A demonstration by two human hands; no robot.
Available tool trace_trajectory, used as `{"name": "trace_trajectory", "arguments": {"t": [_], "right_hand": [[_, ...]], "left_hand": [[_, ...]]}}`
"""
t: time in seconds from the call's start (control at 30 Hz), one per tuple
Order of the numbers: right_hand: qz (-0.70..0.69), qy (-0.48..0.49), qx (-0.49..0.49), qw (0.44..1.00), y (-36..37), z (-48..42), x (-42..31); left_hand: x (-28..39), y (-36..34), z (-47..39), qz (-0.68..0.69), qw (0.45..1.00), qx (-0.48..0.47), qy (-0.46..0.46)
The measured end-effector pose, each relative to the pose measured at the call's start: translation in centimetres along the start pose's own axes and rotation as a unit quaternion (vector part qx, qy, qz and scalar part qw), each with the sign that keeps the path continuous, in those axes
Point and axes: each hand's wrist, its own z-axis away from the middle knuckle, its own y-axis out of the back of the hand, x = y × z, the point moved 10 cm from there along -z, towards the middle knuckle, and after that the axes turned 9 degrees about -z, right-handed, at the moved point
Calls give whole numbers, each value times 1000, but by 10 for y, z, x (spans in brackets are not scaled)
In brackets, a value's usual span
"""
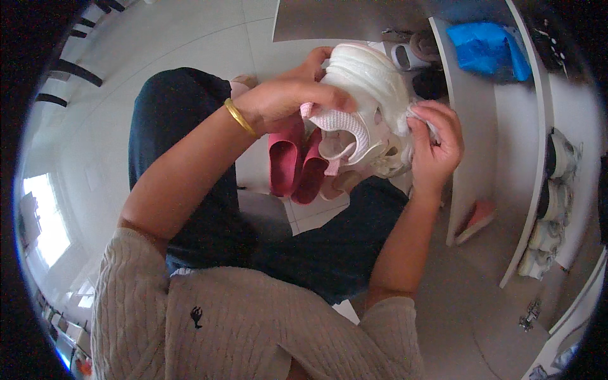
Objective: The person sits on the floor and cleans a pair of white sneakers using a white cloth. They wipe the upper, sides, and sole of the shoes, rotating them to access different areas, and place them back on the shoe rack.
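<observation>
My left hand (304,97), with a gold bangle at the wrist, grips a white sneaker (368,85) with pale pink parts. The sneaker is tilted, its chunky white sole facing up and away, its knitted collar (349,126) towards me. Pinched between the fingers and thumb of my right hand (439,142) is a crumpled white cloth or wipe (412,118), touching the shoe's right side. Fingers hide part of both things. Below the sneaker, red slippers (285,166) rest on the floor between my knees.
To the right stands an open shoe cabinet (475,156) with upright panels. Inside are a blue plastic bag (489,50), a red shoe (476,221), several light sneakers (551,209) and grey slippers (411,58). A beige shoe (339,185) lies beside the red slippers. Dark furniture legs (78,71) stand far left.
</observation>
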Motion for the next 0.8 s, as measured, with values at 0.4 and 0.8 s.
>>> {"name": "trace_trajectory", "arguments": {"t": [0.4, 0.8], "right_hand": [[8, 3, 60, 998, -11, 8, -7], [49, 87, 11, 995, -49, 1, -37]], "left_hand": [[16, -7, -4, -64, 996, 6, -66], [17, -3, -2, -353, 890, 166, -237]]}}
